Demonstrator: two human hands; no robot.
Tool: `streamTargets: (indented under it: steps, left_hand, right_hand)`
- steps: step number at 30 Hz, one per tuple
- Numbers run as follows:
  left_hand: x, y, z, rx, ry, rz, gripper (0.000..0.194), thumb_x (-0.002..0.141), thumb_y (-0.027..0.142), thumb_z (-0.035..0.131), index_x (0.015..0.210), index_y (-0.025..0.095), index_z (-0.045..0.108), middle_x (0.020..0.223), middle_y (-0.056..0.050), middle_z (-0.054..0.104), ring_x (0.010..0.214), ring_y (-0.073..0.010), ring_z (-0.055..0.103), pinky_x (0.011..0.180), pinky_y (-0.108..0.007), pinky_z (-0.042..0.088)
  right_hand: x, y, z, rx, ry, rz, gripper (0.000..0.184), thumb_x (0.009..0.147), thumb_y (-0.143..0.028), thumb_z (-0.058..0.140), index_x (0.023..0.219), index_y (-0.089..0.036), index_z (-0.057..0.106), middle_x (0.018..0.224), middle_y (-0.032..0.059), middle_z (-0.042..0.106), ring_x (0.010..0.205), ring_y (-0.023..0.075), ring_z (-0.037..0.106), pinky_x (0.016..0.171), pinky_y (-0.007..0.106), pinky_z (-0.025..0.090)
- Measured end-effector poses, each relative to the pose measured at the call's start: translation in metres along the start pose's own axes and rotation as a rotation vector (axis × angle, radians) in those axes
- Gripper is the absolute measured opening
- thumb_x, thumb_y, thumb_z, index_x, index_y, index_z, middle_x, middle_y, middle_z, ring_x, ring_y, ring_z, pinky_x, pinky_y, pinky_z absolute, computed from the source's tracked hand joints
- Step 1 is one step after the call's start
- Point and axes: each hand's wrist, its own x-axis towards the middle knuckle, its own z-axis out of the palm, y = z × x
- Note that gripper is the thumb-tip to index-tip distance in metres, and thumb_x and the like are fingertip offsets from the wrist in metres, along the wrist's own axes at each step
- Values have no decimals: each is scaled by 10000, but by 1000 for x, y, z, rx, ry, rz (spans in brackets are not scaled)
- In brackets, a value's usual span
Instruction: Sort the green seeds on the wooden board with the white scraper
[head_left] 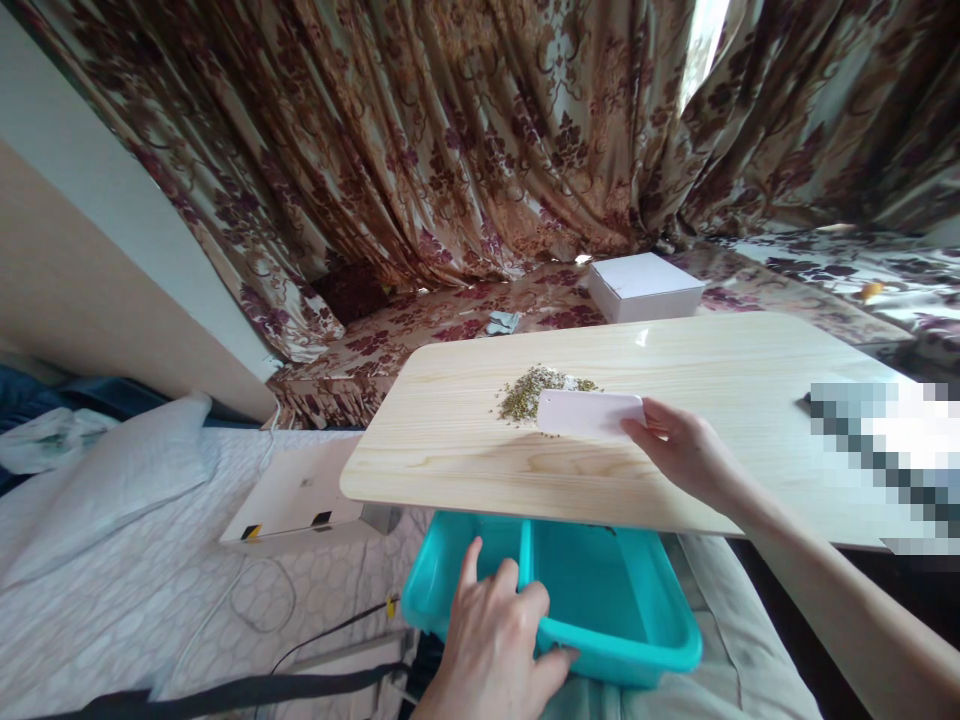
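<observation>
My right hand (686,450) pinches one end of a flat white plastic scraper (585,412) held over the wooden tabletop (450,460). The scraper's far end is at the near side of a loose pile of small green and brownish grains or seeds (529,390), with some white bits among them. Below the table's near edge sits a turquoise two-compartment bin (630,655). My left hand (499,625) grips its near rim by the divider, thumb on the rim and index finger stretched over the left compartment. Part of the bin is hidden under the tabletop.
Behind the table, a white box (649,280) and a small pale cloth or wrapper (502,322) lie on a flowered cover. Patterned curtains (450,130) hang beyond. A bed with a pillow (112,480), a white case (300,490) and cables are at left. A blurred-out object lies at right.
</observation>
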Motion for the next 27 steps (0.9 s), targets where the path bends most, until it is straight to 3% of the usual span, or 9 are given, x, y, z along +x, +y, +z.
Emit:
streamTargets:
  steps: [17, 27]
  left_hand:
    - [0, -1, 1, 2, 1, -6, 209, 690, 406, 720, 706, 224, 618, 751, 22, 557, 828, -196, 604, 1092, -549, 225]
    - [0, 0, 1, 16, -5, -13, 147, 714, 364, 691, 741, 229, 640, 762, 12, 573, 833, -195, 608, 1088, -555, 232]
  right_hand:
    - [6, 0, 7, 39, -12, 11, 201, 769, -335, 531, 610, -220, 485, 588, -6, 628, 598, 157, 582, 528, 229, 424]
    - [3, -1, 8, 151, -55, 37, 168, 745, -341, 569, 639, -215, 539, 553, -10, 602, 626, 174, 583, 547, 239, 456]
